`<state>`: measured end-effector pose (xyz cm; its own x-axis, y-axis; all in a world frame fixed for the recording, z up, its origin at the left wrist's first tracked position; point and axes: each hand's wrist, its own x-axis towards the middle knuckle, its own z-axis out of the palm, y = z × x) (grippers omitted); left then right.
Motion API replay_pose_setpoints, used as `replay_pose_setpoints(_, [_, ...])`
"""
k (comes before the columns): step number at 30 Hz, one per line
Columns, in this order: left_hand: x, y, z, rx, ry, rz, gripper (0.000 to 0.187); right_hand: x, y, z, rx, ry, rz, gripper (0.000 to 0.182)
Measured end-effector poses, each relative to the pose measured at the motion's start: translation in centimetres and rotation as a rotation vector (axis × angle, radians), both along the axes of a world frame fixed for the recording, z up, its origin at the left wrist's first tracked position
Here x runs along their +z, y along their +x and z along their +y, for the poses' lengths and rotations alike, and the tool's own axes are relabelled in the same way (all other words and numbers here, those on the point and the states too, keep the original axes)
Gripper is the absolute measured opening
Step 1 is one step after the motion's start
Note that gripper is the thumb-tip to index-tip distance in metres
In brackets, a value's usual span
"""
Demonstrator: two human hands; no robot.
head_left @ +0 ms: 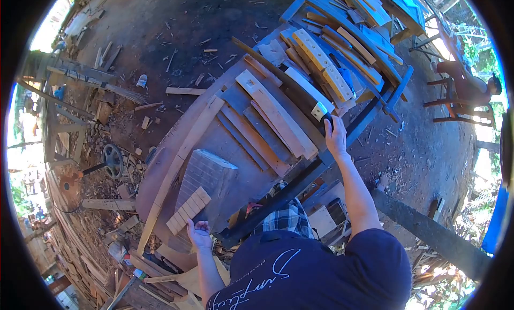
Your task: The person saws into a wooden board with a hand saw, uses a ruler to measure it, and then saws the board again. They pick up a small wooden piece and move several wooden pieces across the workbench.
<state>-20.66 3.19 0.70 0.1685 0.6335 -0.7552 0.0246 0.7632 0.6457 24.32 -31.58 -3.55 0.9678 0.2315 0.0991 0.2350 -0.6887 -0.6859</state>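
Observation:
My left hand [199, 234] is palm up at the near end of a small pale wooden block [188, 209] with lines across it. Its fingers are loosely curled and apart, with nothing in the palm. The block rests on a larger grey-brown lined wooden piece [206, 173]. My right hand [335, 136] is at the right edge of the table, its fingers around the dark end of a pale bar [306, 87] with small holes in its tip. Beside that bar lie a long dark board [281, 80] and a yellowish wooden bar with holes [324, 64].
Several cut boards [276, 115] lie across the wooden table [235, 189]. A long strip [179, 165] runs along its left side. More curved pieces are stacked at the back. A person [463, 88] sits on a chair at the right. Offcuts and a handwheel [112, 161] are at left.

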Motion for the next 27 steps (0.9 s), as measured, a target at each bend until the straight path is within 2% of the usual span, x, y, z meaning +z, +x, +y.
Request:
replay_pose_setpoints(3, [-0.1, -0.3, 0.0, -0.011, 0.009, -0.014, 0.038, 0.7, -0.1, 1.0, -0.114, -0.042, -0.096, 0.029])
replay_pose_setpoints(4, [-0.4, -0.5, 0.1, 0.004, -0.006, -0.026, 0.031, 1.1, -0.3, 1.3, -0.112, -0.044, -0.093, 0.029])
replay_pose_setpoints(6, [-0.8, -0.8, 0.2, 0.028, -0.021, -0.036, 0.03, 2.1, -0.7, 2.0, -0.129, -0.122, -0.335, 0.036])
replay_pose_setpoints(7, [-1.0, -0.9, 0.2, 0.028, -0.02, -0.029, 0.03, 2.7, -1.2, 2.6, -0.121, -0.121, -0.333, 0.036])
replay_pose_setpoints(10, [-0.7, -0.9, 0.2, 0.037, -0.024, -0.019, 0.03, 4.4, -3.7, 5.0, 0.052, -0.043, -0.286, 0.051])
replay_pose_setpoints(12, [-0.8, -0.6, 0.2, 0.042, -0.031, -0.026, 0.03, 5.5, -5.6, 7.4, 0.19, -0.105, -0.226, 0.063])
replay_pose_setpoints(13, [-0.9, -0.7, 0.3, 0.031, -0.022, -0.033, 0.029, 5.8, -6.2, 8.7, 0.196, -0.107, -0.228, 0.063])
replay_pose_setpoints(15, [-0.8, -0.7, 0.1, 0.032, -0.014, -0.038, 0.029, 6.0, -7.1, 10.4, 0.201, -0.277, -0.165, 0.073])
replay_pose_setpoints(19, [-0.3, 0.0, -0.2, 0.046, 0.005, -0.029, 0.029, 2.6, -5.8, 10.7, 0.199, -0.356, -0.103, 0.078])
replay_pose_setpoints(22, [-0.5, 0.0, -0.3, 0.052, 0.012, -0.034, 0.029, 1.7, -4.2, 9.6, 0.195, -0.356, -0.183, 0.078])
replay_pose_setpoints(27, [0.0, 0.6, -0.7, 0.04, 0.052, -0.026, 0.029, 1.6, -2.3, 8.9, 0.245, -0.265, -0.166, 0.077])
